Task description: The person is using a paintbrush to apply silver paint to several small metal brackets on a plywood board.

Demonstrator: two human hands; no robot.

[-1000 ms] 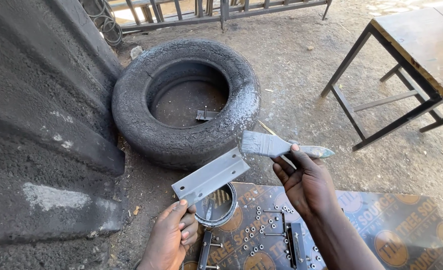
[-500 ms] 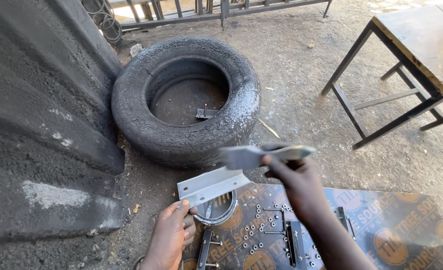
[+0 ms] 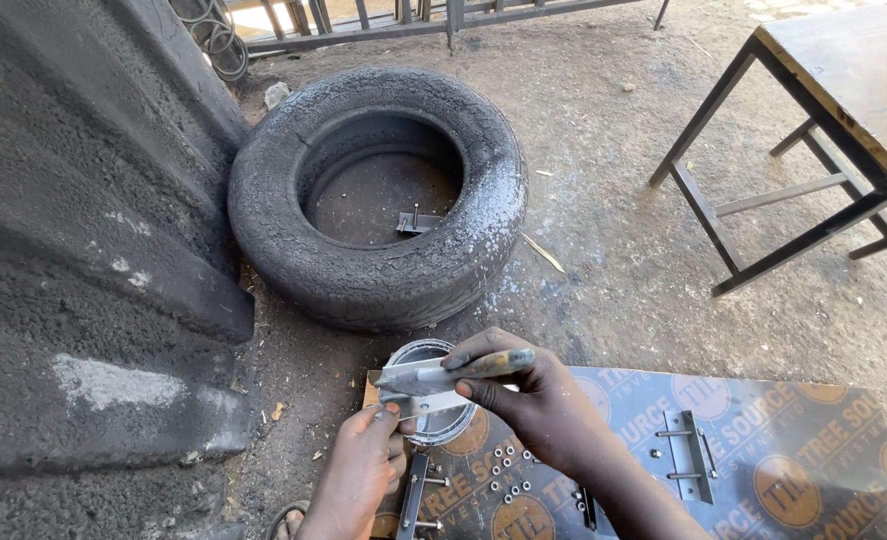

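Note:
My right hand (image 3: 543,405) is closed around a paintbrush (image 3: 463,370) coated in silver-grey paint, its bristles pointing left over a grey metal bracket (image 3: 421,403). That bracket is gripped from below by my left hand (image 3: 361,470) and sits just above a small open paint tin (image 3: 443,428). The tin is mostly hidden by the bracket and my hands. Brush and bracket appear to touch.
A printed board (image 3: 763,470) on the ground carries loose nuts (image 3: 508,470) and bolted brackets (image 3: 688,455). A worn tyre (image 3: 378,190) lies beyond, with a small metal piece (image 3: 413,222) inside. A metal-framed table (image 3: 843,100) stands right; a rough dark wall (image 3: 83,250) runs along the left.
The bracket has come down from a raised tilt to just above the tin. My right hand swung the brush left and down onto it.

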